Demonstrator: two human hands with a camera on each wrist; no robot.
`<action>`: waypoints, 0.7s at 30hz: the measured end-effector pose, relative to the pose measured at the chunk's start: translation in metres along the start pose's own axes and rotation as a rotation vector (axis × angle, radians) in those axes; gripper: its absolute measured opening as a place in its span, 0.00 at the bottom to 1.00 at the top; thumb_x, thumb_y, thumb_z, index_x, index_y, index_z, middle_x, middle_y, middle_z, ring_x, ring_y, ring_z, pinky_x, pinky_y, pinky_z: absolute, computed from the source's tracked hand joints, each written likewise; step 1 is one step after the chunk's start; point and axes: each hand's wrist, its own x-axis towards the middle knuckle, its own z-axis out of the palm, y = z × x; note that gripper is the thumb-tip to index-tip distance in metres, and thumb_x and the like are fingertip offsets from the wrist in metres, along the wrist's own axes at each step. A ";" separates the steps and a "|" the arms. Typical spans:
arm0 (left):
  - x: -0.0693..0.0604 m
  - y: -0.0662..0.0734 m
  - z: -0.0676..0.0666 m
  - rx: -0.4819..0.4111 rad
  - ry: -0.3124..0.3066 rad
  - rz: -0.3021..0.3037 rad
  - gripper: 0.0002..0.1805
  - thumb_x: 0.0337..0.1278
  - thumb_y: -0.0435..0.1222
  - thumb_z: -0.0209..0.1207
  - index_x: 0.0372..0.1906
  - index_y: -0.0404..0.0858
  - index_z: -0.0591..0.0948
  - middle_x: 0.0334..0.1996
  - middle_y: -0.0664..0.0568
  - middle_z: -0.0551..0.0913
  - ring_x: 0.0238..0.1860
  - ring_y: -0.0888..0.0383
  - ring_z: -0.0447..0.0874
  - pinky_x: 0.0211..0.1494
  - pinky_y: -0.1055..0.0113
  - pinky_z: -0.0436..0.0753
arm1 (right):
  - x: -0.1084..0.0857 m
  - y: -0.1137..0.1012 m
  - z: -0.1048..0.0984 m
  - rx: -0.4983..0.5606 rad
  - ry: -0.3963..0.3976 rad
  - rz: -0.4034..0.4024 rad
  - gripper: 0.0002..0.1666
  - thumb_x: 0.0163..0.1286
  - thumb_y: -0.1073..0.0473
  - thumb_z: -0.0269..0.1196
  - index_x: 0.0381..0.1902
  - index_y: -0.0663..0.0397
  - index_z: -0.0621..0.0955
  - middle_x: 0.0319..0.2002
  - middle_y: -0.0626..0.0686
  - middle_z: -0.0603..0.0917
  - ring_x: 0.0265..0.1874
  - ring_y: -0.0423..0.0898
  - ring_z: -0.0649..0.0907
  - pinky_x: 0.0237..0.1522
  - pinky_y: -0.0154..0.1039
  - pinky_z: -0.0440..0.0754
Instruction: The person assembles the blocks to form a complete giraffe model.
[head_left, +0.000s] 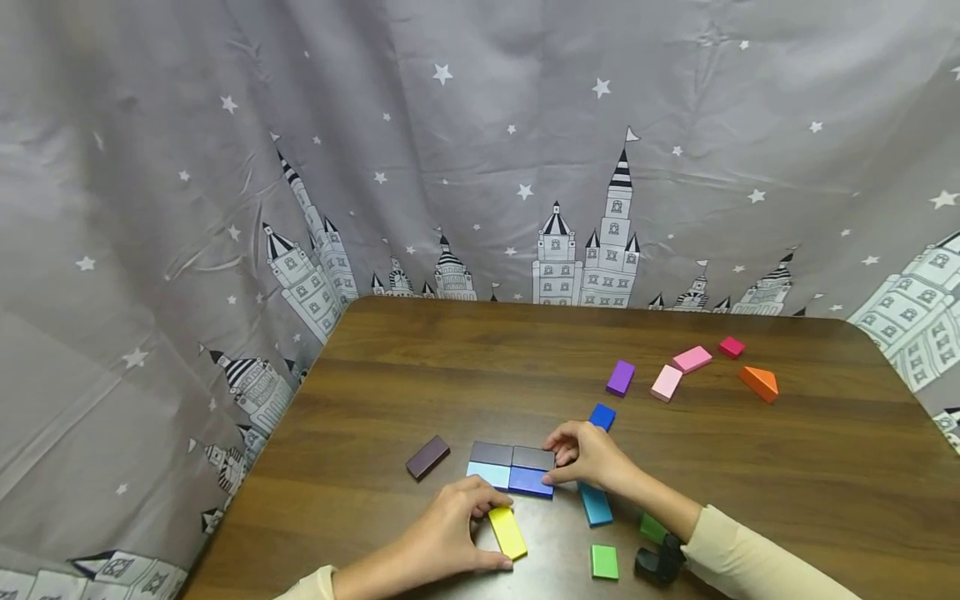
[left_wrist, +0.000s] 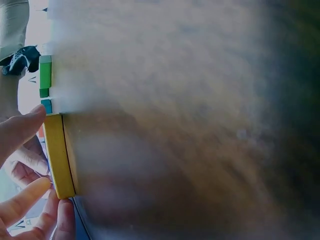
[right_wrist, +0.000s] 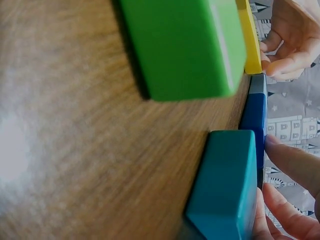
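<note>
My left hand (head_left: pixel 447 533) pinches a yellow block (head_left: pixel 508 533) by its ends, thumb at the near end and fingers at the far end; the left wrist view shows the yellow block (left_wrist: pixel 59 156) between thumb and fingers. Just beyond it lie four blocks in two rows: dark grey (head_left: pixel 492 452) and grey (head_left: pixel 533 457) behind, light blue (head_left: pixel 488 475) and blue (head_left: pixel 531 482) in front. My right hand (head_left: pixel 588 457) has thumb and fingers on the right side of this group, the thumb touching the blue block (right_wrist: pixel 254 115).
A dark purple block (head_left: pixel 428 458) lies left of the group. Teal (head_left: pixel 596 505), bright blue (head_left: pixel 602 417) and green (head_left: pixel 604 562) blocks lie by my right arm. Purple (head_left: pixel 621 378), pink (head_left: pixel 692 359), red (head_left: pixel 731 347) and orange (head_left: pixel 760 383) pieces are farther back. A grey curtain (head_left: pixel 480 150) hangs behind.
</note>
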 end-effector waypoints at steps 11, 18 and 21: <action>0.000 0.001 0.000 0.027 -0.012 0.004 0.30 0.35 0.43 0.80 0.49 0.37 0.85 0.41 0.58 0.80 0.39 0.67 0.76 0.42 0.74 0.79 | 0.001 0.000 0.001 0.012 0.000 -0.007 0.22 0.45 0.67 0.81 0.37 0.68 0.83 0.27 0.50 0.82 0.26 0.41 0.80 0.30 0.31 0.82; -0.001 -0.001 -0.004 0.008 -0.040 0.026 0.31 0.32 0.38 0.80 0.50 0.36 0.85 0.43 0.58 0.80 0.41 0.66 0.78 0.44 0.73 0.81 | 0.000 -0.001 0.000 0.020 -0.001 -0.004 0.22 0.45 0.67 0.81 0.37 0.68 0.83 0.27 0.50 0.82 0.26 0.41 0.80 0.30 0.31 0.82; -0.002 -0.003 -0.007 0.003 -0.056 0.039 0.31 0.32 0.37 0.80 0.50 0.35 0.85 0.44 0.58 0.80 0.40 0.66 0.77 0.43 0.73 0.80 | -0.001 -0.001 0.000 0.014 0.001 -0.004 0.22 0.45 0.66 0.81 0.37 0.68 0.83 0.27 0.50 0.82 0.26 0.40 0.80 0.30 0.31 0.81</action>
